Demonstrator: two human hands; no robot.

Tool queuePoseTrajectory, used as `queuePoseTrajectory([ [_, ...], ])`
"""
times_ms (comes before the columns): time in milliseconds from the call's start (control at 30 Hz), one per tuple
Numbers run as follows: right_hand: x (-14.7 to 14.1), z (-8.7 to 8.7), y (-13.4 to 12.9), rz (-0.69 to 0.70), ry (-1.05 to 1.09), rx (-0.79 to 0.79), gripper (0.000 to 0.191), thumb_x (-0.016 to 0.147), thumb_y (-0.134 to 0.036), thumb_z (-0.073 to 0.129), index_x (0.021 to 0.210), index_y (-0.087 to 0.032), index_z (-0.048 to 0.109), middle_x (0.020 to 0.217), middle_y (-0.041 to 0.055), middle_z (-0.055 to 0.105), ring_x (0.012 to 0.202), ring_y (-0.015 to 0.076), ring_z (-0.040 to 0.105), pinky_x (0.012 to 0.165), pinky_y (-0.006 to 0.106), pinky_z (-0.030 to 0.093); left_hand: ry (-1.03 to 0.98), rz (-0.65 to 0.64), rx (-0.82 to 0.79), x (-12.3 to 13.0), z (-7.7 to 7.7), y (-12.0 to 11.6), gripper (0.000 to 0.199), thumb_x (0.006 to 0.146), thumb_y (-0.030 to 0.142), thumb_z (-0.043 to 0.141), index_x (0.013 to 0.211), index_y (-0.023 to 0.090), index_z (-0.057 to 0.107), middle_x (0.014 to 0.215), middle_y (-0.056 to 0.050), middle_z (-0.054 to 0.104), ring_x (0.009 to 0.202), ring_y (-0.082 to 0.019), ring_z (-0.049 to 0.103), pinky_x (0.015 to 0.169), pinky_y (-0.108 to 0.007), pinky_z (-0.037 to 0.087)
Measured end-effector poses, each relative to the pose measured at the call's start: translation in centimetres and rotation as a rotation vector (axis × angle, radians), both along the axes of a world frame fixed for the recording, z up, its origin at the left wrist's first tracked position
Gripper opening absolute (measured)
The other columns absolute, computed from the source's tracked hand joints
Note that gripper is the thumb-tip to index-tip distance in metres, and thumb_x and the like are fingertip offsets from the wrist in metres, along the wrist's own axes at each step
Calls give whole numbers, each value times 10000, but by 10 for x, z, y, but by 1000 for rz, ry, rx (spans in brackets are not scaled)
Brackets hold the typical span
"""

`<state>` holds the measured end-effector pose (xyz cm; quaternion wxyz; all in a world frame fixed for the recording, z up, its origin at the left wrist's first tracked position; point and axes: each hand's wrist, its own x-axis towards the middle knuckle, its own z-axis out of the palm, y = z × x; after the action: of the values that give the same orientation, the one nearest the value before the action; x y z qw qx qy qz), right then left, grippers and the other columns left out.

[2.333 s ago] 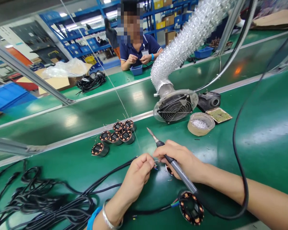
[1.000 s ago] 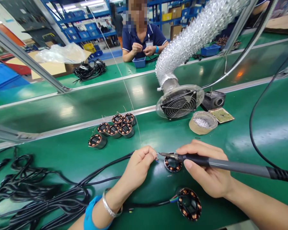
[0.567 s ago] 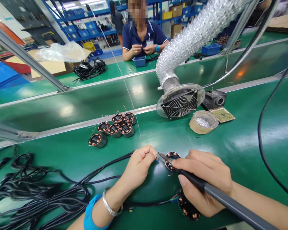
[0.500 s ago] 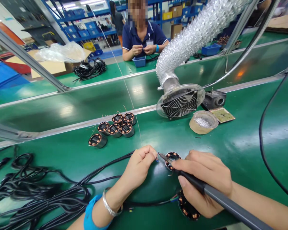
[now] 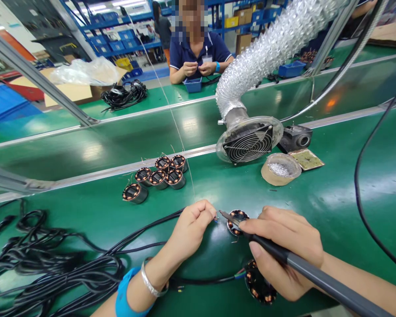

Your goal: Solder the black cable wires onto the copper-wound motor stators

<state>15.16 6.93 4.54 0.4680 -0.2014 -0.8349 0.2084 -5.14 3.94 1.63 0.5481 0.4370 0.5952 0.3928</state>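
My left hand [image 5: 194, 226] pinches the end of a black cable [image 5: 152, 227], with small coloured wires showing at the fingertips. In my right hand [image 5: 287, 246] is a soldering iron [image 5: 270, 248], held like a pen, its tip just right of my left fingertips and near the wires. Behind the iron's tip sits a round copper-wound coil [image 5: 236, 220], partly covered by the iron. A second coil [image 5: 260, 286] lies below my right hand, which hides part of it; a cable with coloured wires reaches it.
Several coils [image 5: 158, 178] stand at the back left. Black cables [image 5: 69, 268] fill the lower left. A fan on a foil duct [image 5: 249, 143], a round tub [image 5: 280, 169] and a sponge tray [image 5: 306, 159] are behind. A person [image 5: 198, 55] sits across.
My right hand and the soldering iron have moved slightly right, so the tip is a little farther from my left fingertips. My left hand keeps its pinch.
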Motion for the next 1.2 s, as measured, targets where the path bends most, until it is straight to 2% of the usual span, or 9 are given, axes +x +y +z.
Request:
queuePoseTrajectory([
  [133,-1,-2,-3,-7,-25,50,262,801,-98,511,1026,-176,620,635,7,557,494,141,490,456,281,384,-10,-2,2,1,-1,0,225,824,354,542,658,203,524,471,103,251,445,-91,199,462,-220,179],
  [367,-3,-3,-5,1,-91,191,272,752,-91,531,1004,-134,625,644,25,587,508,150,515,466,279,416,-51,-15,-21,1,-3,0,236,837,367,528,673,198,519,480,109,237,431,-78,150,439,-228,136],
  [500,-3,-2,-4,-10,-123,244,283,766,-115,512,1025,-149,619,632,10,579,501,152,518,450,271,414,-60,-10,-29,3,-2,0,246,834,377,529,664,201,504,483,110,230,432,-77,148,435,-229,126],
  [667,1,2,-4,-13,-126,194,322,771,-101,513,1070,-164,613,637,16,593,500,156,533,457,286,443,-66,-12,-25,3,-2,0,250,829,390,533,667,201,510,472,110,238,433,-80,150,441,-231,128],
  [1000,3,1,-3,-19,-76,141,346,750,-64,552,1076,-147,631,662,48,620,510,164,528,450,312,414,-61,-15,-17,2,-3,0,220,821,370,511,680,202,521,465,115,247,430,-84,166,456,-238,143],
  [1200,3,0,-3,-11,-73,126,303,763,-78,539,1043,-150,631,653,40,608,497,161,529,444,309,410,-54,-21,-13,2,-2,1,228,827,368,511,671,201,518,470,110,248,438,-86,176,460,-237,153],
])
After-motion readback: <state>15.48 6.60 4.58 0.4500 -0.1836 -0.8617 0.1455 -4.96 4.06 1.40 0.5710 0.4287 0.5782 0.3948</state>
